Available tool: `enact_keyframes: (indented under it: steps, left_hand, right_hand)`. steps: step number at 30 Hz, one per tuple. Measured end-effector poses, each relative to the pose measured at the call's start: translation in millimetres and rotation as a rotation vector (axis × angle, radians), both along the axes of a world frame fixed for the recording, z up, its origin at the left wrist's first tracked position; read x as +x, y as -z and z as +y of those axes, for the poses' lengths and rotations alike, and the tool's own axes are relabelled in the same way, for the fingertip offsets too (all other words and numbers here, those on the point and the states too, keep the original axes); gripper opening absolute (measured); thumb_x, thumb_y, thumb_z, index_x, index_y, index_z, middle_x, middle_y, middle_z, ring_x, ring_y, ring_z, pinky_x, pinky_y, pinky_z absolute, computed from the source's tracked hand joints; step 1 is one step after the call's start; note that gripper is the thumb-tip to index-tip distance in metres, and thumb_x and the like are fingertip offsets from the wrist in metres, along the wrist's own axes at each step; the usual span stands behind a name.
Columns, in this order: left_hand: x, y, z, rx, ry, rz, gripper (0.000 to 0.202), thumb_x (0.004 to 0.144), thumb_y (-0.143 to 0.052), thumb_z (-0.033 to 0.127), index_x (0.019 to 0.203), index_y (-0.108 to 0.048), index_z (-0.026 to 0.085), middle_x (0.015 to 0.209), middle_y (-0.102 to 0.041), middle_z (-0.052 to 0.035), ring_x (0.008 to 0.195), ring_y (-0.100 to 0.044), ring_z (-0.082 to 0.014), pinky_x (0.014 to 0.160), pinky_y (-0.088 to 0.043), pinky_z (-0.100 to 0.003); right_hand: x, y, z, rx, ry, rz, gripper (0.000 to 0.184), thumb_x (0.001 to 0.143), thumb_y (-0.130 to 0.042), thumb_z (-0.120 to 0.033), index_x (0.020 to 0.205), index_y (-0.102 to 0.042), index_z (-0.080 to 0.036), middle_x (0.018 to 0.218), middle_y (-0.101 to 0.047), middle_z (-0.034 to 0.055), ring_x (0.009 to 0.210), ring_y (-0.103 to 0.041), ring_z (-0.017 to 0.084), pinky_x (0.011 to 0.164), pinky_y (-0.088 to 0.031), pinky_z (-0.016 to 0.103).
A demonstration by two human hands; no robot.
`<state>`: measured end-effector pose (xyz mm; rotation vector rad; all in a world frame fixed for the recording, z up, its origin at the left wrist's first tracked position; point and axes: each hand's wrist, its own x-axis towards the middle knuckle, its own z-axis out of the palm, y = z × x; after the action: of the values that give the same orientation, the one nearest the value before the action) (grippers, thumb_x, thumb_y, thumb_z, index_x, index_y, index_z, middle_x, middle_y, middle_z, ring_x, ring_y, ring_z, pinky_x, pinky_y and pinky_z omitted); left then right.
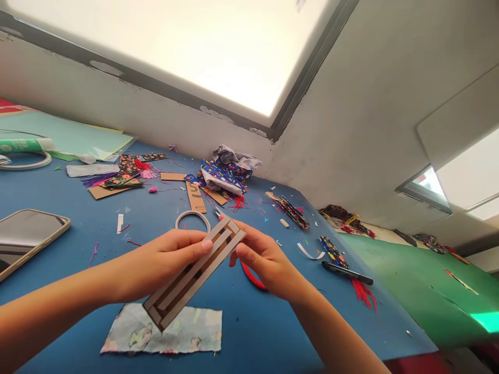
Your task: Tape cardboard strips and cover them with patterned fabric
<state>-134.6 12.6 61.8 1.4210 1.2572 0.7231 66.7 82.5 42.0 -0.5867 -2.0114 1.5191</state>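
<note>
A narrow brown cardboard strip, lined along its edges and middle with pale tape, slants up to the right in front of me. My left hand grips it, thumb pressed on the upper face. At the far end, my right hand closes its fingers around the strip's corner. Below lies a pale patterned cloth piece, flat on the blue table. Scissors with a red handle lie partly hidden behind the right hand and strip. A white tape roll sits just beyond my left hand.
A phone lies at left. Farther back are crumpled blue patterned fabric, cardboard pieces and tasselled bookmarks. To the right are a black pen and a red-tasselled bookmark. A wall borders the table.
</note>
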Motion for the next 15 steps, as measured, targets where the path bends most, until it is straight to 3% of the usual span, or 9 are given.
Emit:
enact_keyframes:
  steps: [3,5,8,10,12,15]
  left_hand:
    - [2,7.1,1,-0.034,0.102,-0.097,0.038,0.088,-0.044,0.052,0.085,-0.064,0.02,0.073,-0.051,0.0019,0.071,-0.049,-0.0151,0.064,-0.041,-0.024]
    - [3,11.4,1,-0.018,0.102,-0.105,0.034,0.088,-0.046,0.049,0.087,-0.063,0.02,0.073,-0.054,0.0022,0.071,-0.052,-0.0149,0.065,-0.041,-0.025]
    - [6,13.2,-1,0.16,-0.13,-0.049,0.025,0.083,-0.057,0.044,0.09,-0.062,0.021,0.085,-0.063,0.0008,0.079,-0.057,-0.0167,0.069,-0.045,-0.026]
    - [8,11.3,-2,0.244,-0.277,-0.032,0.022,0.079,-0.063,0.041,0.089,-0.063,0.022,0.085,-0.065,0.0008,0.075,-0.059,-0.0155,0.067,-0.049,-0.025]
    - [10,8.4,-2,0.243,-0.318,-0.068,0.019,0.078,-0.065,0.039,0.083,-0.066,0.021,0.073,-0.065,0.0022,0.063,-0.058,-0.0125,0.058,-0.05,-0.022]
    - [12,6.6,-2,0.183,-0.28,-0.148,0.014,0.076,-0.067,0.035,0.076,-0.07,0.022,0.06,-0.064,0.004,0.053,-0.057,-0.0101,0.049,-0.05,-0.018]
  right_hand:
    - [-13,6.8,2,-0.066,-0.11,0.163,0.037,0.081,-0.061,-0.052,0.11,-0.064,-0.029,0.109,-0.059,0.0018,0.094,-0.057,0.017,0.077,-0.049,0.027]
    - [-15,14.6,3,-0.151,-0.099,0.246,0.047,0.07,-0.07,-0.055,0.11,-0.064,-0.03,0.107,-0.062,0.0014,0.095,-0.06,0.019,0.081,-0.05,0.031]
    - [-12,21.5,-2,-0.255,-0.016,0.314,0.053,0.063,-0.075,-0.056,0.107,-0.066,-0.028,0.096,-0.067,0.0017,0.09,-0.064,0.02,0.08,-0.052,0.034]
    - [-9,21.6,-7,-0.268,0.044,0.31,0.053,0.061,-0.077,-0.055,0.105,-0.066,-0.027,0.089,-0.068,0.0013,0.084,-0.066,0.019,0.076,-0.054,0.032]
    - [-8,20.4,-11,-0.248,0.105,0.286,0.057,0.057,-0.079,-0.055,0.105,-0.064,-0.027,0.083,-0.068,0.0006,0.078,-0.067,0.019,0.068,-0.055,0.029]
    - [-7,20.9,-14,-0.167,0.164,0.258,0.055,0.059,-0.077,-0.056,0.103,-0.062,-0.027,0.083,-0.068,0.0005,0.077,-0.066,0.019,0.062,-0.055,0.028]
